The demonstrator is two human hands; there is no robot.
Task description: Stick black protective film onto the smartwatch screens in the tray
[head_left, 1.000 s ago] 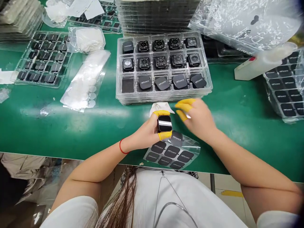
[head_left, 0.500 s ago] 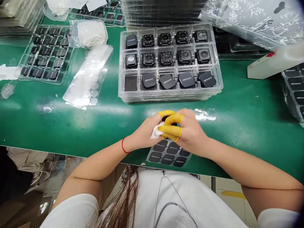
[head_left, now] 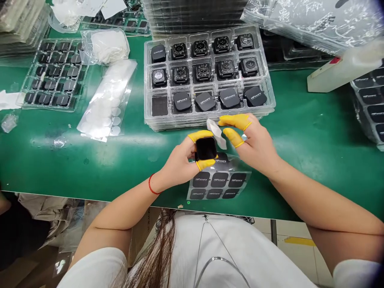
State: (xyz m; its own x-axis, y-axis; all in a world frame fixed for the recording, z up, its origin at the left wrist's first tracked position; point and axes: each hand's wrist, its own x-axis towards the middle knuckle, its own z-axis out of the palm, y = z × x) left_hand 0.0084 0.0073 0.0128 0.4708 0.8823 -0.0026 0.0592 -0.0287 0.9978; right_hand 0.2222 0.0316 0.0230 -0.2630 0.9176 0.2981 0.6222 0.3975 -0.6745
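Observation:
My left hand, with yellow finger cots on its fingers, is closed round the edges of a black smartwatch case, its dark screen facing up. To the right, my right hand, also in yellow finger cots, has its thumb and forefinger apart. A crumpled white wipe is beside those fingertips; whether it touches them I cannot tell. Beneath the hands lies a sheet of black square stickers lettered HiFuture, partly covered by the left hand and the watch.
A clear plastic tray of watches, some topped with black stickers, stands beyond my hands. At left are round clear stickers, a bag of white wipes and another filled tray. A white plastic bottle lies far right.
My right hand has drawn away from the watch to the right and its fingers have parted. The white wipe has moved off the watch with it, and the screen now shows.

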